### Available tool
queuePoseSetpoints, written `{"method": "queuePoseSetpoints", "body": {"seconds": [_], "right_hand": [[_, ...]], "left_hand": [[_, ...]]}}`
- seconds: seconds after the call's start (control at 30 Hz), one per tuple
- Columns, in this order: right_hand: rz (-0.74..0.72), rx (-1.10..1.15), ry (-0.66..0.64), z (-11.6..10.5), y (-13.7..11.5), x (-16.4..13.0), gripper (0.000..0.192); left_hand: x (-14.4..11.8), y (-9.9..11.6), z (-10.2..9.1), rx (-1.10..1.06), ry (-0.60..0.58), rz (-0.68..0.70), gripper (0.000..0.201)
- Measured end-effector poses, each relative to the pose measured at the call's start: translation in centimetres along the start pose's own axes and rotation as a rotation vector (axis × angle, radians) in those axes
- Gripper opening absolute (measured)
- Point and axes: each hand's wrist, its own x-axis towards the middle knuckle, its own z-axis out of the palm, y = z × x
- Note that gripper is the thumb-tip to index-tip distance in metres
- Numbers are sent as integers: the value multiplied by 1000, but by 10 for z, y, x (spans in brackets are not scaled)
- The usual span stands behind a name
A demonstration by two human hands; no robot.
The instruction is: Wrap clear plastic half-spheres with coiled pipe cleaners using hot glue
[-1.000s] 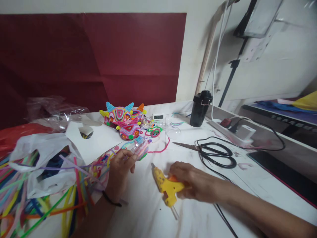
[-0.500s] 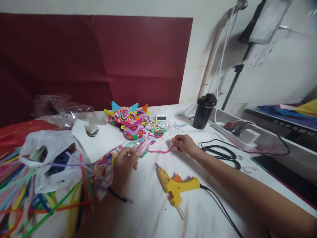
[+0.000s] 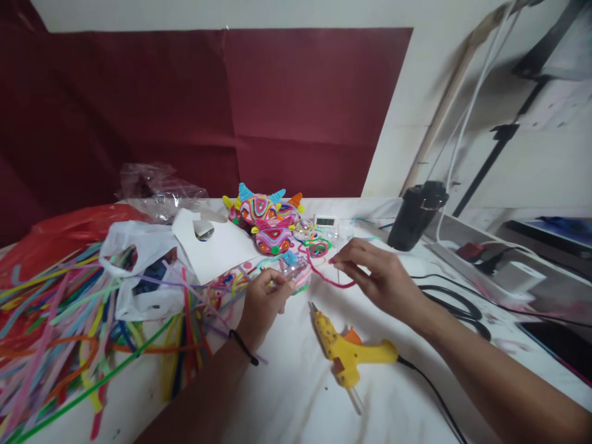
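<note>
Clear piece (image 3: 295, 266) — at left fingertips (image 3: 287, 287)

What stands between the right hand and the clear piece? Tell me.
Only the pink strand shows between the right hand and the clear piece in the left hand; it curves across the gap. The glue gun lies nearer the person, outside that gap.

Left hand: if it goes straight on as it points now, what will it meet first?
Probably the pink strand, beyond the clear piece that the left hand holds; depth is unclear.
</note>
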Motion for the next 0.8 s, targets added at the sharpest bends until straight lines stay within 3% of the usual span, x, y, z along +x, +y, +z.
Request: {"method": "queuePoseSetpoints", "body": {"seconds": [0.1,0.27,0.8], "right_hand": [[-134,-48,-63,15,-2,-2,19],[-173,-35,-29,31,2,-3,13],[-215,-60,-48,40,0,-2,17]], "left_hand": [[1,-2,-1,14,-18,12,19],[-1,0,-2,40,-59,8,18],[-4,2,0,152,-87,14,19]]}}
